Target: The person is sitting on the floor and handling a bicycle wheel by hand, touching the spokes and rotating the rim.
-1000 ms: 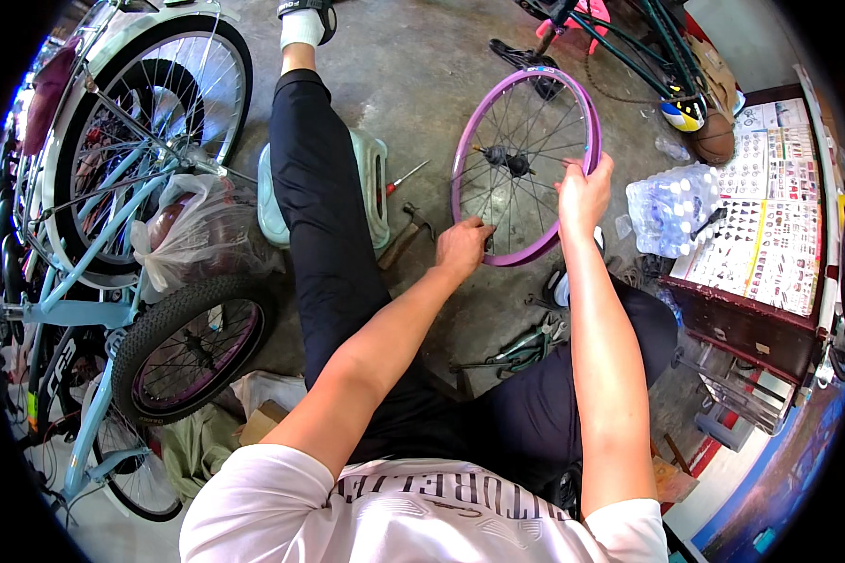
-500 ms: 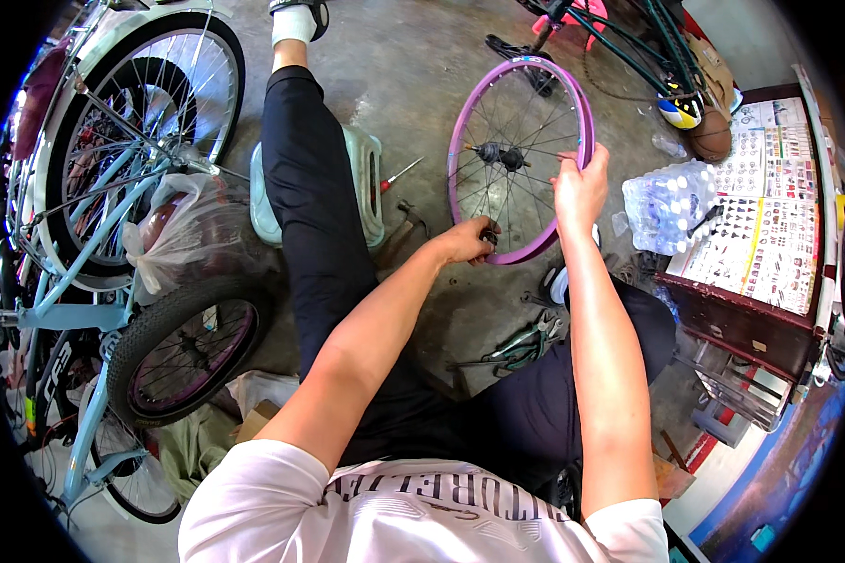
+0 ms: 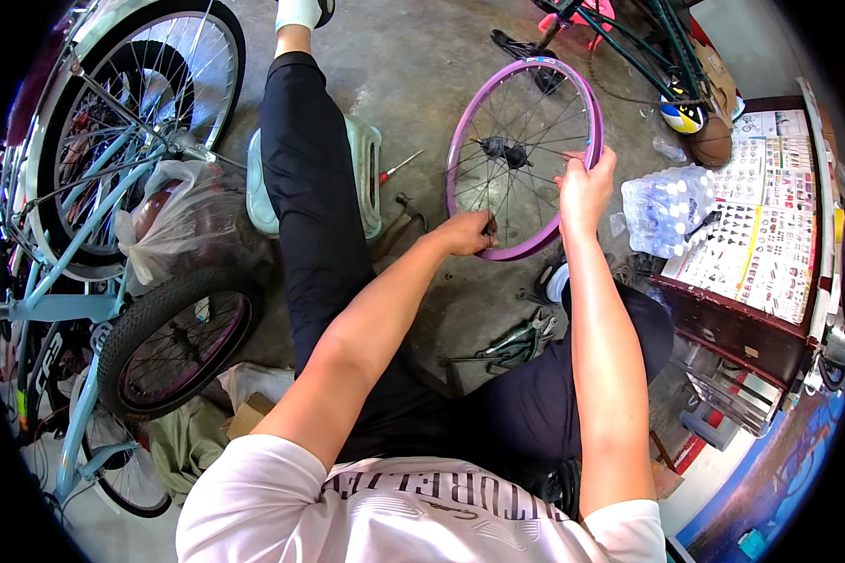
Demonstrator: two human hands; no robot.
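Note:
A purple-rimmed bicycle wheel (image 3: 511,248) with black spokes and hub, no tyre, stands tilted ahead of me. My right hand (image 3: 584,188) grips the right side of its rim, fingers bent round it. My left hand (image 3: 465,232) is closed on the lower left of the wheel, fingertips among the spokes beside the rim. Left of the wheel lie a red-handled screwdriver (image 3: 386,176) and a hammer (image 3: 406,208), beside a pale green plastic stool (image 3: 364,169) under my outstretched leg. Pliers and other tools (image 3: 526,342) lie below the wheel, by my bent leg.
A light blue bicycle (image 3: 70,305), bagged items (image 3: 178,225) and a tyred wheel (image 3: 174,300) crowd the left. At right are a wooden cabinet (image 3: 732,333) topped with printed sheets, bottled-water pack (image 3: 662,211), balls (image 3: 709,141) and a dark green bicycle (image 3: 676,66).
The wheel sits a little higher in the picture. My left fingertips have shifted slightly at the rim, while my right hand keeps its grip. The surroundings have slid slightly left in view.

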